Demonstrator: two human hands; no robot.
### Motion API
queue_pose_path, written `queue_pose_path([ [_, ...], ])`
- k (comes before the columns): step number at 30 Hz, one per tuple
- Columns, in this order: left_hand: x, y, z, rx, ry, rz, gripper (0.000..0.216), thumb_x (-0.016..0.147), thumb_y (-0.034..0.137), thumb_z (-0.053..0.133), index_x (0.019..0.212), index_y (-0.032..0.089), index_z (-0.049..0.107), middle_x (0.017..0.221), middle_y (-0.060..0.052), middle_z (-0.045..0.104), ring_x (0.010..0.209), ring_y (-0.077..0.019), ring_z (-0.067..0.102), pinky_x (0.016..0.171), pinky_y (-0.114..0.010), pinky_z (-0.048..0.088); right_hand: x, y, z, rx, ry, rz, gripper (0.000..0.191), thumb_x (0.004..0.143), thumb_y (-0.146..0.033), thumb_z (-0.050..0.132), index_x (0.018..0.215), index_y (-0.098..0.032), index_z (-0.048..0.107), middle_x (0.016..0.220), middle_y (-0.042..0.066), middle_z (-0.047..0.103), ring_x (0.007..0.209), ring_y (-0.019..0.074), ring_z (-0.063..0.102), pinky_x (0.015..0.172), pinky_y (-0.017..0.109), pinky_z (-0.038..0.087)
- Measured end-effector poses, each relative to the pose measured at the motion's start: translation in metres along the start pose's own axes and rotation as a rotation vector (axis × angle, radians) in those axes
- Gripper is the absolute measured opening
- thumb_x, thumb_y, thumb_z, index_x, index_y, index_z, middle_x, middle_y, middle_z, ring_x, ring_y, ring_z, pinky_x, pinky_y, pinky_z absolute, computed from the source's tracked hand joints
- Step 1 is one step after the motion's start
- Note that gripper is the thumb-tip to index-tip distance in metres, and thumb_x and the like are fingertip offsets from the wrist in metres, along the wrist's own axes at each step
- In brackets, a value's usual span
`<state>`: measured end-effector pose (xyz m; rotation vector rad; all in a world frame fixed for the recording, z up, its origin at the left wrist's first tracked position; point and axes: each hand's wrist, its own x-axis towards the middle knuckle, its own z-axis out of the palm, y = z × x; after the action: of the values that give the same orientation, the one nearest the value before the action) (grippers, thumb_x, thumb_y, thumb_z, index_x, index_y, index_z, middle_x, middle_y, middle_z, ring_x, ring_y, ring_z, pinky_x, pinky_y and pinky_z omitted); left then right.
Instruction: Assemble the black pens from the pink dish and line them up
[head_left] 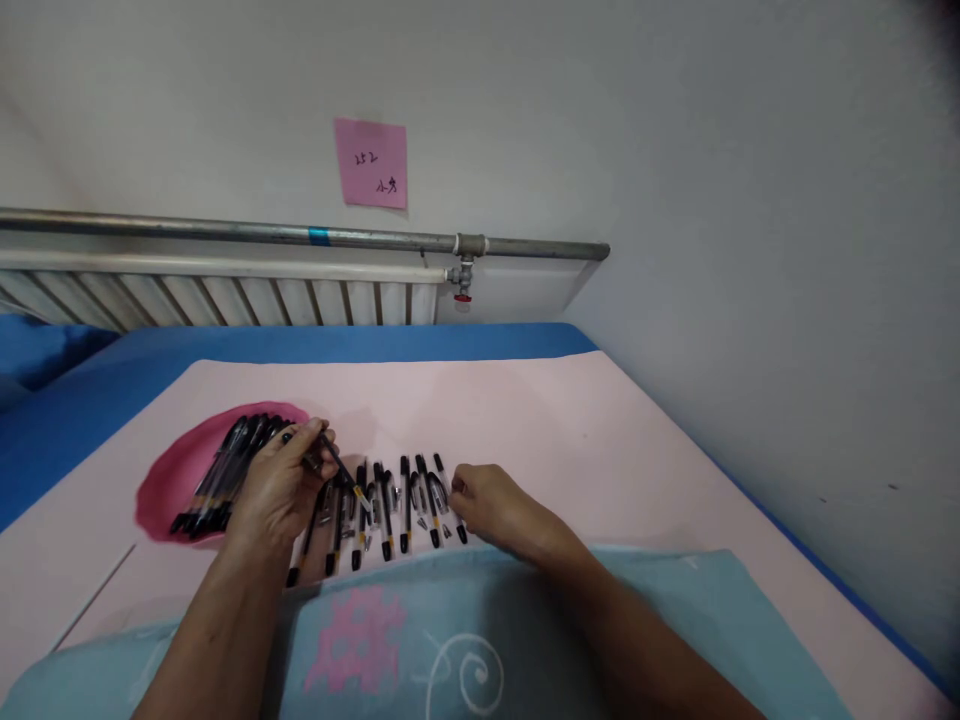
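My left hand (289, 475) is closed, pinching a dark slim pen (346, 474) that slants down to the right. A yellow band and a pale end show at the pen's lower end. Below it a row of black-capped pens (405, 505) lies side by side, with clear caps and small metal tips (422, 523) among them. My right hand (491, 505) is closed at the right end of this row, by the last pen (459, 520). Its fingertips are pressed together, and what they hold, if anything, is hidden.
A pink oval basin (161, 490) holding several black pens stands left of my left hand. Light blue patterned cloth (465, 640) covers the near edge of the pink tabletop (555, 430). A thin white stick (94, 597) lies at left. Behind are a radiator (225, 300) and pipe (247, 232).
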<state>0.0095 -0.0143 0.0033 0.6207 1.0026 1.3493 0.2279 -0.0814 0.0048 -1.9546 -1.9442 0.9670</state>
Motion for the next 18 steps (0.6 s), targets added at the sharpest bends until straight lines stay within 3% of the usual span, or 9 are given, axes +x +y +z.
queue_pose_path([
  [11, -0.010, -0.006, 0.012, 0.066, -0.013, -0.038, 0.011, 0.062, 0.015, 0.067, 0.066, 0.011, 0.059, 0.058, -0.002, 0.057, 0.041, -0.0072, 0.047, 0.033, -0.016, 0.035, 0.000, -0.001, 0.003, 0.124, -0.052, 0.016, 0.008, 0.072, -0.010, 0.049, 0.074, -0.017, 0.053, 0.064, 0.000, 0.057, 0.053, 0.0094, 0.049, 0.051, 0.021, 0.029],
  [15, -0.015, -0.020, 0.018, 0.151, -0.113, -0.026, 0.017, 0.061, 0.023, 0.071, 0.066, 0.012, 0.059, 0.056, -0.002, 0.058, 0.040, -0.0082, 0.048, 0.034, -0.018, 0.034, 0.000, -0.002, 0.000, 0.231, -0.010, 0.025, 0.007, 0.075, -0.015, 0.049, 0.069, -0.016, 0.052, 0.058, -0.001, 0.053, 0.051, 0.0090, 0.049, 0.049, 0.020, 0.031],
  [18, -0.023, -0.031, 0.023, 0.273, -0.180, -0.004, 0.019, 0.066, 0.030, 0.067, 0.066, 0.014, 0.057, 0.051, 0.000, 0.056, 0.037, -0.0082, 0.045, 0.036, -0.019, 0.032, -0.002, -0.007, -0.001, 0.433, -0.118, -0.047, 0.019, 0.081, -0.027, 0.045, 0.067, -0.016, 0.053, 0.056, -0.001, 0.051, 0.049, 0.0089, 0.048, 0.045, 0.019, 0.033],
])
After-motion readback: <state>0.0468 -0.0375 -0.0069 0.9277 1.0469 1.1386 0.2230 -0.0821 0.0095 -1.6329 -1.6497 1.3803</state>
